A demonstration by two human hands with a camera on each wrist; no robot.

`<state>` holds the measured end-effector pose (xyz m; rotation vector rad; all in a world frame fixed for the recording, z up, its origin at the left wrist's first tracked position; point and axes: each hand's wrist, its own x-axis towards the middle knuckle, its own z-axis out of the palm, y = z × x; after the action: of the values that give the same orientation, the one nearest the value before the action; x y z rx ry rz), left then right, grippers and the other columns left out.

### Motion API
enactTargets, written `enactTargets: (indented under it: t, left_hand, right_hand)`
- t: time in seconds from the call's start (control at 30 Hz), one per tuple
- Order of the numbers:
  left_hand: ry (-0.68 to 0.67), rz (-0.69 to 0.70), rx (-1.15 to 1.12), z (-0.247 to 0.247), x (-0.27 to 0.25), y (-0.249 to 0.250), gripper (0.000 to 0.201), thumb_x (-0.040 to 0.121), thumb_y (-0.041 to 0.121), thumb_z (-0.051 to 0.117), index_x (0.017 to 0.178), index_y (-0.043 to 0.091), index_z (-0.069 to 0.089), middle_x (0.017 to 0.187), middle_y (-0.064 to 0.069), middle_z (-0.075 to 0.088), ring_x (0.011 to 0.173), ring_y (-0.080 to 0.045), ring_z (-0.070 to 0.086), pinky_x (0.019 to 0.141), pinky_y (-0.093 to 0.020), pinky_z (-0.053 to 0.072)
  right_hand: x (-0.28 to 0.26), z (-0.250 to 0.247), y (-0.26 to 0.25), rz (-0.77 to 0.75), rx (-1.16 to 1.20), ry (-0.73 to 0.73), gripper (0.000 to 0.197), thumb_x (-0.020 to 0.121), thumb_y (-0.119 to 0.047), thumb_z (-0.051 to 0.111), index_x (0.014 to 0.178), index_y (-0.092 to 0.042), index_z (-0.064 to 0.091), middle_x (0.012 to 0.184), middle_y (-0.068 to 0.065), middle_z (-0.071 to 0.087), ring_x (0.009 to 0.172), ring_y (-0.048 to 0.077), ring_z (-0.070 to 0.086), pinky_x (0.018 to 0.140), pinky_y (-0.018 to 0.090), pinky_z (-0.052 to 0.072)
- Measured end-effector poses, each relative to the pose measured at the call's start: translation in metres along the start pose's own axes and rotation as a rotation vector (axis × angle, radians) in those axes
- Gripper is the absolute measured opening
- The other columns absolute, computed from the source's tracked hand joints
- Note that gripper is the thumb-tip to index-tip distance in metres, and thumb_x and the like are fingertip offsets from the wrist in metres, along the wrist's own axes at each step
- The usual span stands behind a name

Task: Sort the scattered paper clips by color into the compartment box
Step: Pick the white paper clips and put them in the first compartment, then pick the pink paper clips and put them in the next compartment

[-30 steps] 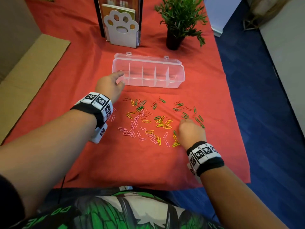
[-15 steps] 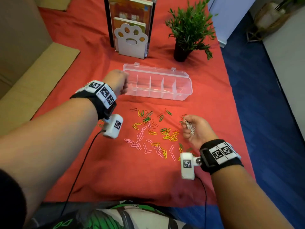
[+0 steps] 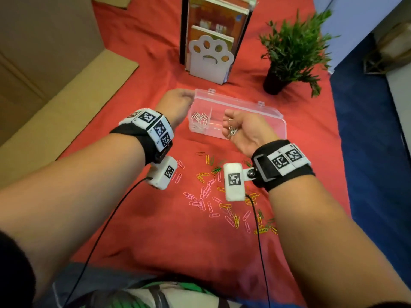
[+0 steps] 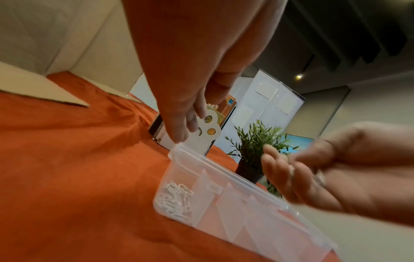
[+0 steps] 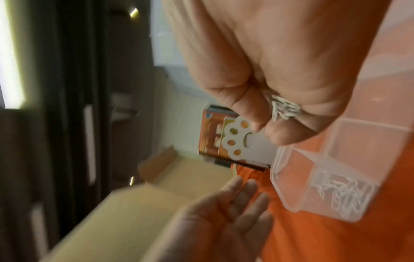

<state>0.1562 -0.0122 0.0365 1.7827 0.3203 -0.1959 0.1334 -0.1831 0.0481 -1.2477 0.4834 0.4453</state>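
The clear compartment box (image 3: 273, 127) lies open on the red cloth, with white clips (image 3: 199, 118) in its leftmost compartment. My left hand (image 3: 178, 101) is at the box's left end, fingers straight, fingertips (image 4: 179, 134) by its far corner. My right hand (image 3: 242, 125) hovers palm up over the box's middle, fingers curled round a small bunch of white paper clips (image 5: 284, 108). Pink, yellow and green clips (image 3: 222, 196) lie scattered on the cloth nearer me. In the wrist views the box (image 4: 264, 223) (image 5: 369, 141) sits just below both hands.
A paw-shaped white bookend (image 3: 210, 61) with books stands behind the box. A potted plant (image 3: 291, 52) is at the back right. Cardboard (image 3: 66, 96) lies left of the cloth. The table's right edge drops to blue floor (image 3: 367, 152).
My right hand picked white clips off the cloth, turned palm up and rose over the box. My left hand moved from the cloth to the box's left end.
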Motion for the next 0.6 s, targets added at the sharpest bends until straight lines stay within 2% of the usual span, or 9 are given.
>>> enactTargets:
  t: [0.07, 0.17, 0.2, 0.27, 0.33, 0.37, 0.43, 0.53, 0.6]
  left_hand:
    - [0.055, 0.028, 0.056, -0.011, -0.013, -0.011, 0.03, 0.083, 0.001, 0.044, 0.102, 0.01, 0.066, 0.106, -0.018, 0.067, 0.094, -0.025, 0.062, 0.081, -0.026, 0.046]
    - [0.092, 0.031, 0.166, -0.03, -0.037, -0.036, 0.027, 0.084, 0.003, 0.049, 0.106, 0.007, 0.065, 0.109, -0.015, 0.068, 0.103, -0.028, 0.063, 0.096, -0.038, 0.049]
    - [0.095, 0.023, 0.223, -0.036, -0.046, -0.046, 0.026, 0.085, 0.003, 0.051, 0.106, 0.006, 0.065, 0.108, -0.015, 0.068, 0.103, -0.027, 0.063, 0.096, -0.038, 0.049]
    - [0.086, 0.018, 0.349, -0.047, -0.062, -0.063, 0.023, 0.085, 0.004, 0.054, 0.105, 0.005, 0.065, 0.107, -0.015, 0.069, 0.102, -0.026, 0.063, 0.096, -0.035, 0.048]
    - [0.074, 0.015, 0.426, -0.054, -0.074, -0.078, 0.022, 0.085, 0.005, 0.055, 0.104, 0.006, 0.066, 0.106, -0.015, 0.07, 0.101, -0.026, 0.064, 0.095, -0.033, 0.048]
    - [0.069, 0.011, 0.454, -0.057, -0.079, -0.084, 0.022, 0.085, 0.005, 0.056, 0.103, 0.007, 0.067, 0.105, -0.014, 0.07, 0.1, -0.026, 0.065, 0.093, -0.031, 0.048]
    - [0.053, 0.006, 0.525, -0.061, -0.084, -0.092, 0.021, 0.084, 0.008, 0.058, 0.102, 0.009, 0.068, 0.104, -0.011, 0.071, 0.099, -0.025, 0.064, 0.088, -0.025, 0.045]
    - [0.003, 0.021, 0.601, -0.058, -0.091, -0.098, 0.021, 0.083, 0.011, 0.06, 0.101, 0.014, 0.07, 0.104, -0.007, 0.071, 0.1, -0.021, 0.063, 0.08, -0.016, 0.037]
    - [-0.034, 0.047, 0.637, -0.051, -0.093, -0.099, 0.019, 0.082, 0.014, 0.062, 0.099, 0.016, 0.071, 0.104, -0.005, 0.071, 0.101, -0.019, 0.063, 0.08, -0.016, 0.036]
  right_hand:
    - [0.014, 0.018, -0.003, -0.107, -0.17, 0.034, 0.037, 0.081, 0.018, 0.026, 0.095, 0.0, 0.055, 0.081, 0.006, 0.049, 0.061, 0.009, 0.045, 0.05, 0.018, 0.042]
    - [0.032, 0.044, -0.002, -0.246, -0.32, 0.104, 0.039, 0.079, 0.017, 0.027, 0.1, 0.0, 0.056, 0.08, 0.004, 0.05, 0.061, 0.009, 0.046, 0.049, 0.016, 0.041]
    - [0.036, 0.051, 0.0, -0.287, -0.356, 0.124, 0.037, 0.081, 0.016, 0.03, 0.094, -0.006, 0.056, 0.081, 0.001, 0.051, 0.063, 0.009, 0.047, 0.054, 0.018, 0.044]
    - [0.043, 0.063, 0.004, -0.336, -0.501, 0.121, 0.031, 0.085, 0.007, 0.035, 0.091, -0.015, 0.056, 0.093, 0.0, 0.057, 0.079, 0.013, 0.055, 0.077, 0.027, 0.048]
    - [0.044, 0.072, 0.009, -0.337, -0.701, 0.065, 0.029, 0.09, -0.002, 0.035, 0.11, -0.005, 0.056, 0.12, 0.014, 0.059, 0.108, 0.027, 0.056, 0.098, 0.037, 0.041]
    - [0.044, 0.074, 0.011, -0.331, -0.766, 0.045, 0.034, 0.091, -0.003, 0.034, 0.12, 0.0, 0.051, 0.13, 0.021, 0.053, 0.118, 0.033, 0.051, 0.103, 0.041, 0.038]
    - [0.044, 0.074, 0.012, -0.333, -0.841, 0.06, 0.044, 0.089, -0.002, 0.031, 0.13, -0.004, 0.047, 0.138, 0.018, 0.049, 0.125, 0.032, 0.047, 0.107, 0.039, 0.037]
    - [0.034, 0.064, 0.011, -0.425, -0.851, 0.144, 0.048, 0.085, 0.003, 0.035, 0.126, -0.011, 0.055, 0.124, 0.002, 0.057, 0.117, 0.017, 0.05, 0.105, 0.023, 0.033]
    - [0.024, 0.056, 0.018, -0.47, -0.846, 0.123, 0.04, 0.083, 0.004, 0.04, 0.111, -0.01, 0.065, 0.103, -0.003, 0.06, 0.101, 0.013, 0.055, 0.103, 0.029, 0.042]
